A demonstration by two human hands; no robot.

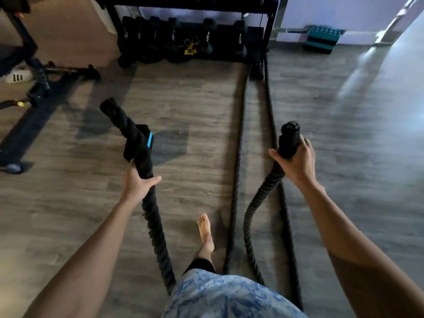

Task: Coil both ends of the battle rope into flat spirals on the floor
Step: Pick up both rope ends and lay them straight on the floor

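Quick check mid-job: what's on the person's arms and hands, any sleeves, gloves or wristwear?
Nothing is worn on either. The left hand and right hand are bare: no gloves, rings or bands. The left forearm and right forearm are uncovered to the frame edge, with no sleeve or watch in view.

rope (158, 235): black, twisted strands
floor (197, 106): grey-brown wood-grain planks
shorts (229, 297): blue-white mottled print
box (143, 140): black, bright blue stripe
rack (270, 31): black
wall (332, 12): pale lilac
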